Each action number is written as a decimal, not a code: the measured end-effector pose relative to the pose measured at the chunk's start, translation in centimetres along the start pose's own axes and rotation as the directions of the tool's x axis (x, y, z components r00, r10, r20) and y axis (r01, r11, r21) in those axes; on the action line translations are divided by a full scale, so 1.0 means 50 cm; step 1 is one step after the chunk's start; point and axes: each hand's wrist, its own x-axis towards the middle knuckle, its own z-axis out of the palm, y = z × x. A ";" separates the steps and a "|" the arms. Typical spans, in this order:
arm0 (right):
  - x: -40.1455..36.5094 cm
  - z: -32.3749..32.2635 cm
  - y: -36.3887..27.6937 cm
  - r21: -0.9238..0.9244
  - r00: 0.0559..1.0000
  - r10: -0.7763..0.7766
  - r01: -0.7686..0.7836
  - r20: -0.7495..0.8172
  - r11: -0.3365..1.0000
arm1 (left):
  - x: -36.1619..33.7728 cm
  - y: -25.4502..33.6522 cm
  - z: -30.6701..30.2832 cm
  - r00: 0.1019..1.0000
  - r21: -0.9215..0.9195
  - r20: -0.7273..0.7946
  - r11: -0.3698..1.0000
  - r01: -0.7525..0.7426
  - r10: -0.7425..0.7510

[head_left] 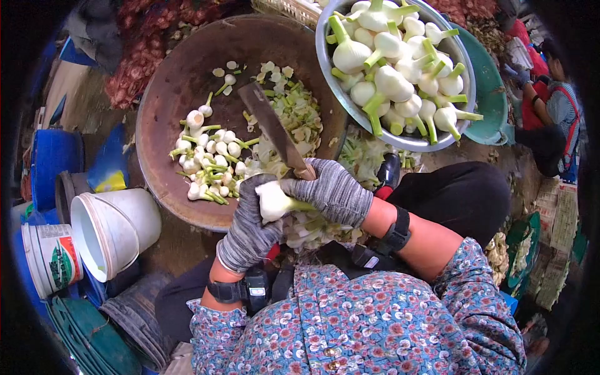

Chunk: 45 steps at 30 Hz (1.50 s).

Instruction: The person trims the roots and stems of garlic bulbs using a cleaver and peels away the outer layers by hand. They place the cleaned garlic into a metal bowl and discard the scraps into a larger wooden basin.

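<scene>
My left hand (248,219), in a grey knit glove, is closed around a white garlic bulb (270,199) whose green stem points right. The gloved right hand (334,190) grips a knife (275,128) by its wooden handle, with the broad blade slanting up and left over the big brown basin (153,137). Fingers of the right hand also touch the bulb near its stem. Small garlic bulbs (215,153) lie in a heap on the basin's left side. Peelings and cut stems (300,115) cover its right side.
At upper right, a metal bowl (337,94) is piled with large trimmed garlic bulbs, beside a green basin (490,87). White buckets (134,231) stand at left. Another person (556,106) sits at far right. Net sacks (140,65) lie behind the brown basin.
</scene>
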 end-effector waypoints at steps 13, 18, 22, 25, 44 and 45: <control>-0.009 0.002 -0.010 0.137 0.996 0.012 0.001 -0.090 0.991 | 0.020 0.032 -0.009 0.990 -0.150 0.046 0.979 0.140 -0.135; 0.005 -0.007 0.018 0.310 0.996 0.067 -0.047 -0.054 0.950 | 0.013 0.040 -0.019 0.999 0.015 0.000 0.999 -0.034 0.034; 0.029 -0.014 0.064 0.187 0.990 0.033 -0.008 -0.134 0.982 | 0.014 0.056 -0.021 1.000 -0.010 -0.030 1.000 -0.009 0.009; 0.029 -0.023 0.070 0.150 0.994 0.019 -0.003 -0.108 0.989 | 0.016 0.049 -0.015 0.997 0.005 -0.081 1.000 -0.013 0.013; -0.003 -0.033 0.025 -0.160 0.997 -0.040 0.051 0.072 0.986 | 0.041 0.040 0.041 0.964 0.266 -0.262 0.956 0.121 -0.049; 0.001 -0.028 0.038 -0.247 0.992 -0.108 0.122 0.068 0.961 | 0.043 -0.005 0.046 0.919 -0.358 -0.272 0.916 0.180 -0.287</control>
